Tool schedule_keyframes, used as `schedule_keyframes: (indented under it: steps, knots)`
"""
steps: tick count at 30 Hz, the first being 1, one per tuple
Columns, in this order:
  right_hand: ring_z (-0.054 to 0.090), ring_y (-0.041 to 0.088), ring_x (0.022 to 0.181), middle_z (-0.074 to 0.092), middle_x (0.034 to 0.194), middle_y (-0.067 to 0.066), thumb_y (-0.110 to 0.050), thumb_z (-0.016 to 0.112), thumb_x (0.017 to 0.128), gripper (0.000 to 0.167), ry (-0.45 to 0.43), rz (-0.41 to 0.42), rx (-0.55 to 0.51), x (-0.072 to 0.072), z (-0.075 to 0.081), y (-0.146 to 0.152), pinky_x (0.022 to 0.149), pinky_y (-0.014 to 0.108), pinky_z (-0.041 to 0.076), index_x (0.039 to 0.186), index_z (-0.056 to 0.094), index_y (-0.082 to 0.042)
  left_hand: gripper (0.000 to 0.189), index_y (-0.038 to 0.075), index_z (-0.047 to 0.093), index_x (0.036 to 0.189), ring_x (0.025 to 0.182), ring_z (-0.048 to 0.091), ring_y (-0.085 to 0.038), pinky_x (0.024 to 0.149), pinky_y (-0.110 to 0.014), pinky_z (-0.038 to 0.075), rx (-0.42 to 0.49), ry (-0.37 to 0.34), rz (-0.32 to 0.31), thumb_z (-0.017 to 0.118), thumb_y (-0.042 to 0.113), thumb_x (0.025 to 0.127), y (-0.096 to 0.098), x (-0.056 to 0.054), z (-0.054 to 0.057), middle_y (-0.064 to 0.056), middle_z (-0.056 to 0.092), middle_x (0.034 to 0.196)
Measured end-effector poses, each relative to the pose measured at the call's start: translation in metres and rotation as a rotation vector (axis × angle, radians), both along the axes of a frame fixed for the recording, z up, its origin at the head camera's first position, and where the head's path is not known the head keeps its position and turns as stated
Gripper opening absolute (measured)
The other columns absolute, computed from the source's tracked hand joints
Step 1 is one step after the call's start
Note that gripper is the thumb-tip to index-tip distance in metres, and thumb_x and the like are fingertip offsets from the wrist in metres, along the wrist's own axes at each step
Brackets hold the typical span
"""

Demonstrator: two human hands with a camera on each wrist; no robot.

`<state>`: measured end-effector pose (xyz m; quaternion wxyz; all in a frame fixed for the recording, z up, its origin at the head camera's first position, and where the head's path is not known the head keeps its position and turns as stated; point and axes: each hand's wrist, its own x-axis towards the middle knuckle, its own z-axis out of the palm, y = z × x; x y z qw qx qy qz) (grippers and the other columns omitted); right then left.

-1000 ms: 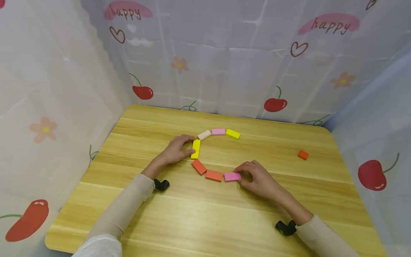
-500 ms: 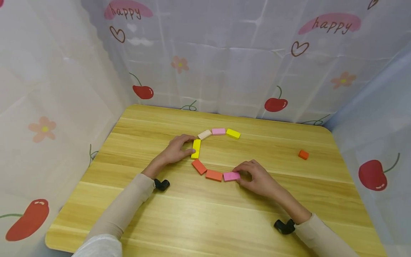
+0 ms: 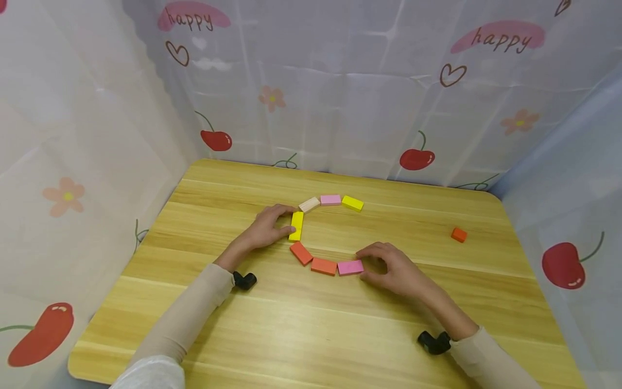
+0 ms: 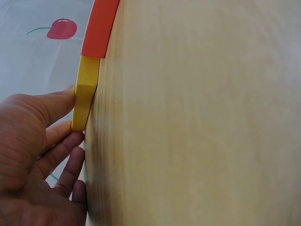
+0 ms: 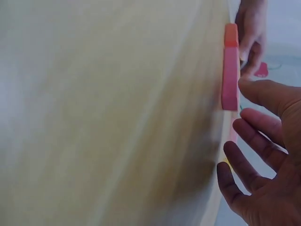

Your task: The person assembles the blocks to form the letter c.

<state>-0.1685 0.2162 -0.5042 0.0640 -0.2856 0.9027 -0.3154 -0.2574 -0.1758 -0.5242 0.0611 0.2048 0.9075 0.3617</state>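
Seven flat blocks lie end to end in a curve that gapes to the right. My left hand (image 3: 266, 226) holds the yellow block (image 3: 296, 227) on the curve's left side, thumb on its near part and fingers at its far end. In the left wrist view the thumb meets that yellow block (image 4: 86, 94). Beside the near pink block (image 3: 350, 267), my right hand (image 3: 393, 270) has its thumb and fingers spread apart around no object. The right wrist view has the thumb close to the pink block (image 5: 230, 77); whether they touch I cannot tell.
Two orange-red blocks (image 3: 324, 266) join the yellow and near pink ones. Farther back are a bare-wood block (image 3: 309, 204), a pink block (image 3: 331, 200) and a yellow block (image 3: 352, 203). An orange block (image 3: 459, 234) lies alone at right on the wooden table (image 3: 272, 335); printed curtains (image 3: 316, 97) surround it.
The near pink block has shifted slightly left to meet the orange-red one. My right hand has then let go, its fingers parting and drawing back to the right. My left hand stays put.
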Motion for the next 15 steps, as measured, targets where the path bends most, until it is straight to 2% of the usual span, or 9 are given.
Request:
schedule_keyframes:
  steps: [8,15]
  knots:
    - [0.066,0.028,0.126,0.073,0.134,0.001,-0.024,0.085,0.095,0.042,0.023,-0.083,-0.018,-0.013,0.006,0.027,0.106,0.056,0.054,0.135,0.074,-0.018,0.056,0.015,0.057,0.155,0.147,0.051,-0.036,0.127,-0.062,0.028,-0.004,-0.009,0.004,0.074,0.031,0.104,0.000,0.000,0.000,-0.011,0.059,0.157]
    - [0.064,0.033,0.128,0.072,0.135,0.008,-0.029,0.078,0.101,0.035,0.025,-0.242,-0.073,-0.028,0.004,0.064,0.106,0.056,0.052,0.134,0.074,-0.016,0.056,0.017,0.056,0.156,0.147,0.050,-0.035,0.127,-0.061,0.028,-0.013,-0.015,0.004,0.072,0.034,0.105,-0.001,-0.002,-0.004,-0.009,0.058,0.158]
